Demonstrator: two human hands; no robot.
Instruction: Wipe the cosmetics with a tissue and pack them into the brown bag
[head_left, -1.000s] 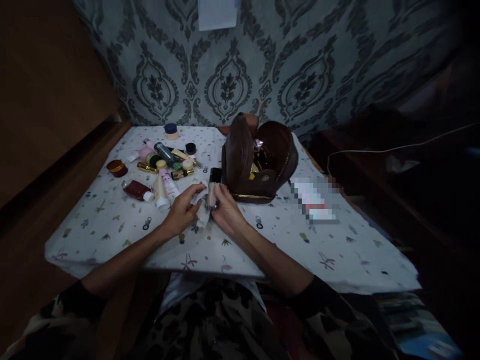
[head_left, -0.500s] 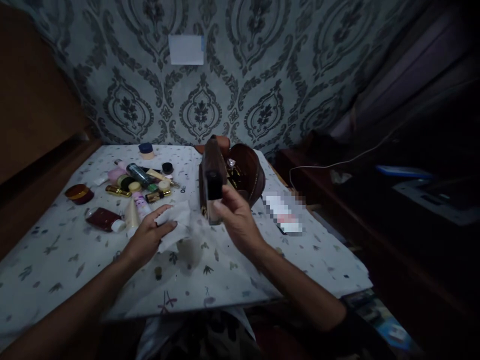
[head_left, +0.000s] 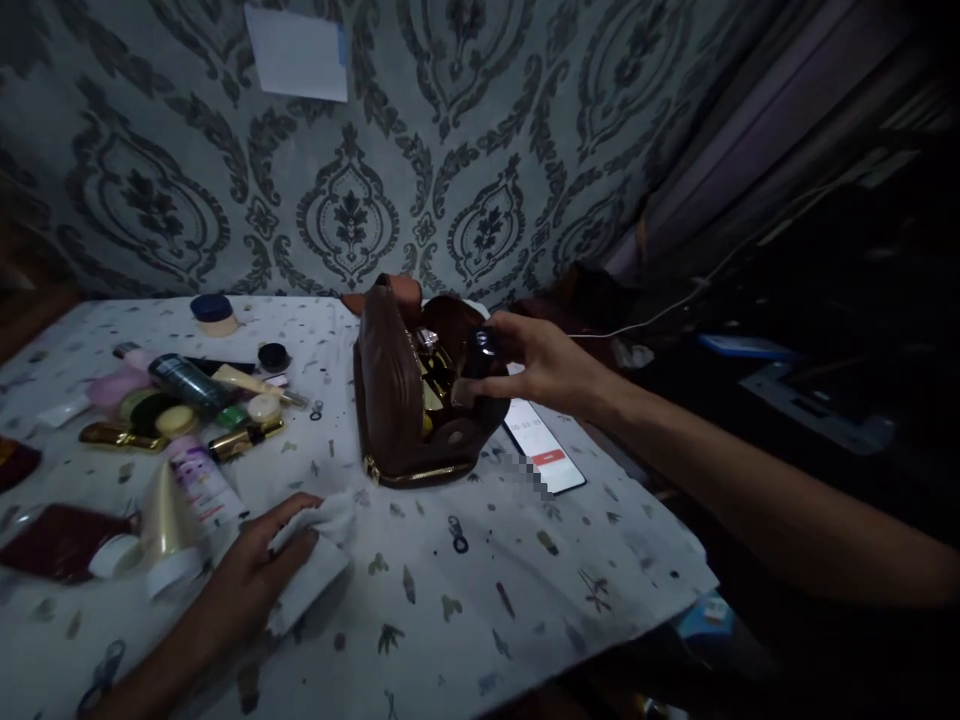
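My right hand (head_left: pixel 551 365) grips a small bottle with a black cap (head_left: pixel 481 350), a foundation bottle by its look, at the mouth of a brown makeup bag (head_left: pixel 390 385). The bottle's lower part is partly hidden by fingers and bag. Unzipped, the bag shows several gold and shiny items inside. Down at the left, my left hand (head_left: pixel 251 570) closes on a crumpled white tissue (head_left: pixel 319 565) above the tablecloth. Just left of that hand lie a cream tube with a white cap (head_left: pixel 169 530) and a pink-and-white tube (head_left: pixel 199 480).
A lit phone (head_left: pixel 544 450) lies right of the bag. Several cosmetics crowd the left side, among them a dark red bottle (head_left: pixel 64 545), a green-capped tube (head_left: pixel 191 385) and a blue-lidded jar (head_left: pixel 214 313). The table (head_left: pixel 517 620) ends at its front and right edges.
My right hand has carried the black-capped bottle from in front of the bag to its opening. The left hand, still with the tissue, appears lower as the view has shifted right.
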